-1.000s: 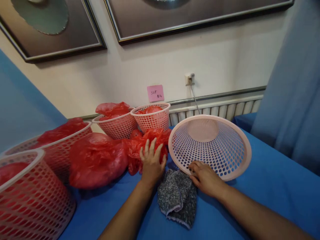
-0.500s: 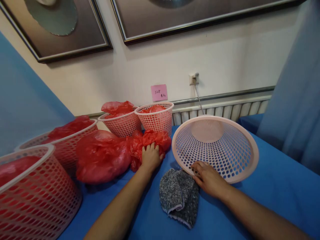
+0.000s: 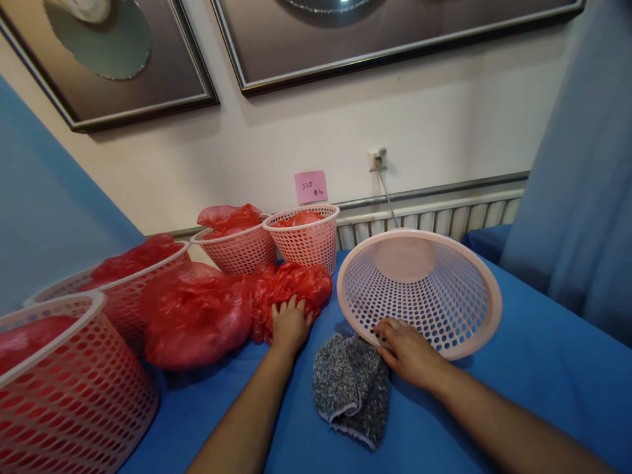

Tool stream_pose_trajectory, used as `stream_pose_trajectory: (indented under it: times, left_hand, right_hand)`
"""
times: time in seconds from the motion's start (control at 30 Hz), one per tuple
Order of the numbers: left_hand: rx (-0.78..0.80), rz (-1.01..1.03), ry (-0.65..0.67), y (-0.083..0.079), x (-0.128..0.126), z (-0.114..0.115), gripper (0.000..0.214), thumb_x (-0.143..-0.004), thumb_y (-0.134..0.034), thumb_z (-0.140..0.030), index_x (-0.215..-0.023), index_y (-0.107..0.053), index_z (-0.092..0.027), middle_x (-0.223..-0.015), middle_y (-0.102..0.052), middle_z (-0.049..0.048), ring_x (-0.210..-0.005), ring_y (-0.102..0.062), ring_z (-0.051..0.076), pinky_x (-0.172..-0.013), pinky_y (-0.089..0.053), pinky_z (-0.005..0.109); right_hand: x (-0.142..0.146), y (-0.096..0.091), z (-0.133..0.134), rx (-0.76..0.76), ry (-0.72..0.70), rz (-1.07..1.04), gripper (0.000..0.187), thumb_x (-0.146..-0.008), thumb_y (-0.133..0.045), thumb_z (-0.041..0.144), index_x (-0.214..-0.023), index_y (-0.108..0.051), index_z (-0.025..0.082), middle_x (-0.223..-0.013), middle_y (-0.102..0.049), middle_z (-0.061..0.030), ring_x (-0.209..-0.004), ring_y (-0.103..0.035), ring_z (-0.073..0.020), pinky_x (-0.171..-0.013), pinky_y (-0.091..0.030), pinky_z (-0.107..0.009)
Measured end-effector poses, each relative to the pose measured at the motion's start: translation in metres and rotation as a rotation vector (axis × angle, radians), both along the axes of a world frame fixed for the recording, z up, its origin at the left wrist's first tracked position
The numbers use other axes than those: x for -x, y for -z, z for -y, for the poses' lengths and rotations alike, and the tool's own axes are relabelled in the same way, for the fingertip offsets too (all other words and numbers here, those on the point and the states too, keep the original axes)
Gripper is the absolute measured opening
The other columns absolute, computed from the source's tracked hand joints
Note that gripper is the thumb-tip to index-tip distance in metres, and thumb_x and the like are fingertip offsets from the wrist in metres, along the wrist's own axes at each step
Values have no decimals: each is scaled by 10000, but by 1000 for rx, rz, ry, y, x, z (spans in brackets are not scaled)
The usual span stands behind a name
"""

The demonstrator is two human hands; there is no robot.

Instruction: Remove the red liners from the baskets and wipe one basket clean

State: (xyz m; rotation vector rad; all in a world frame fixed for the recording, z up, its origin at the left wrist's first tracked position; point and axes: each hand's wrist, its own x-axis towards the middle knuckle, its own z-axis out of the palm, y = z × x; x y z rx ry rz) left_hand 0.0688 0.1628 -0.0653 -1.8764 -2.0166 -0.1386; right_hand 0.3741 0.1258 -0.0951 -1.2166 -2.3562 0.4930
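Observation:
My left hand (image 3: pixel 290 324) lies on the bunched neck of a red plastic bag (image 3: pixel 197 316), its fingers curled into the crumpled film. The bag's fuller part bulges out to the left on the blue-covered table (image 3: pixel 296 441). On the right, a pink perforated plastic basket (image 3: pixel 407 260) is tipped on its side with its mouth facing me. My right hand (image 3: pixel 407 349) holds its near rim, thumb outside and fingers over the inner edge. Between my forearms sits a folded grey speckled cloth (image 3: pixel 351 388) with a pale edge, beside the basket rim.
Several pink baskets with red bags in them stand at the left, such as the near one (image 3: pixel 64 395) and one at the back (image 3: pixel 309 240). Behind the table are a radiator (image 3: pixel 464 220), a plugged-in socket (image 3: pixel 378 160) and a pink note (image 3: pixel 311 187). A blue curtain (image 3: pixel 577 171) hangs at right.
My left hand has drawn slightly left and nearer, and the red bag has shifted a little the same way. My right hand stays on the basket rim. The whole view has shifted slightly.

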Motion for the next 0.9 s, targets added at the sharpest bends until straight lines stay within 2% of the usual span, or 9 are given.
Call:
stream_pose_trajectory:
  times: [0.17,0.33,0.43,0.5,0.57,0.67,0.77,0.83,0.9]
  left_hand:
    - [-86,-6,36,-9,-9,9,402,-963,-572,-437,-1273,-710,-222,-1509,-591,149,-1414,-477,420,-1214,-221,647]
    - [-359,71,152,-22,-26,19,284,-949,-600,-350,-1136,-749,-197,-1545,-548,156,-1498,-370,416,-1206,-260,649]
    - [-535,223,317,-27,-48,35,248,-969,-564,-288,-1133,-729,-204,-1463,-602,153,-1414,-484,349,-1190,-357,563]
    - [-544,329,464,-26,-63,47,253,-976,-554,-263,-1176,-704,-222,-1381,-646,131,-1325,-568,296,-1157,-426,493]
    - [-486,409,553,-21,-75,55,292,-975,-558,-252,-1243,-674,-239,-1362,-653,114,-1292,-597,270,-1143,-457,460]
    - [-429,526,539,-9,-76,53,311,-974,-554,-255,-1264,-663,-231,-1380,-643,116,-1306,-597,265,-1144,-474,454]
    - [-406,612,477,3,-62,43,252,-979,-528,-248,-1167,-691,-210,-1323,-675,116,-1269,-626,256,-1134,-493,452]
    - [-411,605,427,7,-53,37,256,-975,-514,-232,-1153,-695,-204,-1301,-684,119,-1255,-633,256,-1134,-492,458]
    - [-433,538,349,7,-48,34,305,-964,-524,-218,-1224,-681,-192,-1381,-643,141,-1317,-591,272,-1167,-455,474]
  right_hand:
    - [1,-3,-1,-1,3,-11,328,-951,-556,224,-1266,-642,191,-1277,-647,-124,-1192,-599,-272,-1067,-453,-409]
    - [2,-8,0,11,7,-19,329,-937,-579,210,-1257,-650,178,-1255,-651,-116,-1173,-606,-261,-1058,-457,-387]
    - [4,-9,2,-1,11,-15,327,-944,-578,219,-1261,-651,180,-1271,-643,-119,-1190,-600,-264,-1072,-452,-390]
    - [5,-10,3,-13,14,-2,321,-953,-573,234,-1260,-651,185,-1282,-638,-123,-1204,-596,-270,-1082,-447,-401]
    - [5,-10,4,-22,16,6,305,-959,-573,248,-1244,-657,182,-1277,-638,-127,-1204,-596,-275,-1080,-449,-407]
    - [3,-10,4,-29,1,6,299,-960,-574,250,-1237,-661,176,-1259,-646,-126,-1192,-602,-273,-1067,-457,-405]
    - [1,-7,3,-38,-8,2,303,-959,-571,238,-1243,-661,179,-1265,-649,-126,-1200,-602,-273,-1069,-456,-410]
    - [1,-3,1,-39,-8,-1,296,-962,-567,236,-1235,-665,180,-1258,-653,-126,-1193,-605,-271,-1068,-457,-407]
    - [0,1,0,-37,-8,-6,289,-967,-557,234,-1227,-668,175,-1238,-660,-127,-1171,-613,-265,-1058,-464,-397]
